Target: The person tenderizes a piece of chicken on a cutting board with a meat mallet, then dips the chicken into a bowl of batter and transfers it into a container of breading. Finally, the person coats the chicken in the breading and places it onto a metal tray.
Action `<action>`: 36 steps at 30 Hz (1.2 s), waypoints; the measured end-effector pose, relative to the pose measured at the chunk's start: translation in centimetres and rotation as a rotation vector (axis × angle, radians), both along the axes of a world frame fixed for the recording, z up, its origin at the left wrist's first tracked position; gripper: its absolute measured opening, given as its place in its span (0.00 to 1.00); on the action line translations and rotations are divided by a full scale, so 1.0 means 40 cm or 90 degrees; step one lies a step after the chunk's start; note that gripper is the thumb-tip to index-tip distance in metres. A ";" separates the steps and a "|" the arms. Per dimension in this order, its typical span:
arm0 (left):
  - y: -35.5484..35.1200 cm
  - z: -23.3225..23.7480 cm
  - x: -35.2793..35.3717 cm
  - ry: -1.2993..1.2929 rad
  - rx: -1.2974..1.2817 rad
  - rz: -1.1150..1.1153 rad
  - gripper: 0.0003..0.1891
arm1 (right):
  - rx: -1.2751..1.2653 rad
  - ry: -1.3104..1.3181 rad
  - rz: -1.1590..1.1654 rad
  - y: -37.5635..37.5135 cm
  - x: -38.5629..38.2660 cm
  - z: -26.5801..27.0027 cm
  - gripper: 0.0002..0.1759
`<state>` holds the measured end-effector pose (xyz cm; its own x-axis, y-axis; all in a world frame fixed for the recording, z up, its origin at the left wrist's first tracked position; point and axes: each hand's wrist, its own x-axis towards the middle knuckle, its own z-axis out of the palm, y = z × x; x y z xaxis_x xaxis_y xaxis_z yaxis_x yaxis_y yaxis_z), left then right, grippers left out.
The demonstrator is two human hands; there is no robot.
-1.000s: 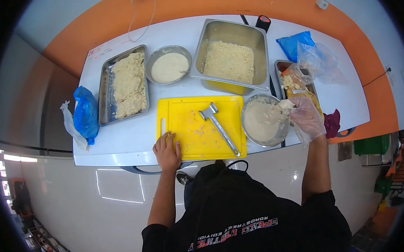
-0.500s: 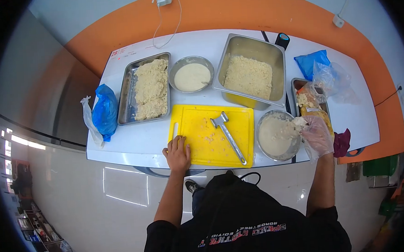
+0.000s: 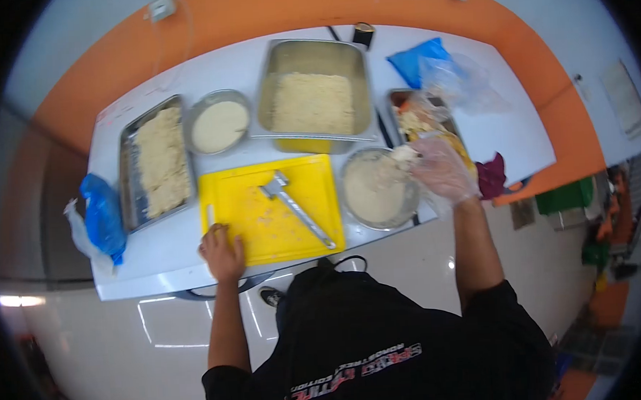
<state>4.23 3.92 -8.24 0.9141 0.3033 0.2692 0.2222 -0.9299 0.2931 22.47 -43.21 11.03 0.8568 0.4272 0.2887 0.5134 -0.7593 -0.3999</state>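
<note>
My left hand (image 3: 222,254) is bare and lies on the lower left corner of the yellow cutting board (image 3: 222,187), fingers laid out. On the board rests a metal meat mallet (image 3: 303,215) among small crumbs. My right hand (image 3: 446,170), in a clear plastic glove, is closed on a pale, flour-coated piece of food (image 3: 405,156). That hand is above the right rim of a metal bowl (image 3: 413,204) of whitish flour mix (image 3: 371,191). Just behind the hand is a small metal tray (image 3: 395,98) with food and a yellow packet in it.
At the back stand a deep steel pan (image 3: 316,55) with crumbs and a bowl of white batter (image 3: 219,127). To the left are a tray of breaded pieces (image 3: 162,161) and a blue bag (image 3: 104,218). Another blue bag (image 3: 418,61) and a maroon cloth (image 3: 491,175) lie right.
The camera view has turned, so the table sits farther left. My right hand still holds the coated piece at the bowl's edge. My left hand stays on the board's corner.
</note>
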 end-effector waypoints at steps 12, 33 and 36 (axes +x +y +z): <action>0.000 -0.003 -0.004 -0.030 0.020 -0.006 0.21 | 0.126 0.307 -0.061 0.048 -0.004 0.093 0.15; -0.003 -0.003 -0.004 -0.038 0.021 -0.001 0.21 | 0.126 0.324 -0.077 0.046 -0.014 0.106 0.16; -0.002 -0.005 -0.005 -0.034 0.021 0.002 0.21 | 0.149 0.335 -0.058 0.036 -0.008 0.089 0.15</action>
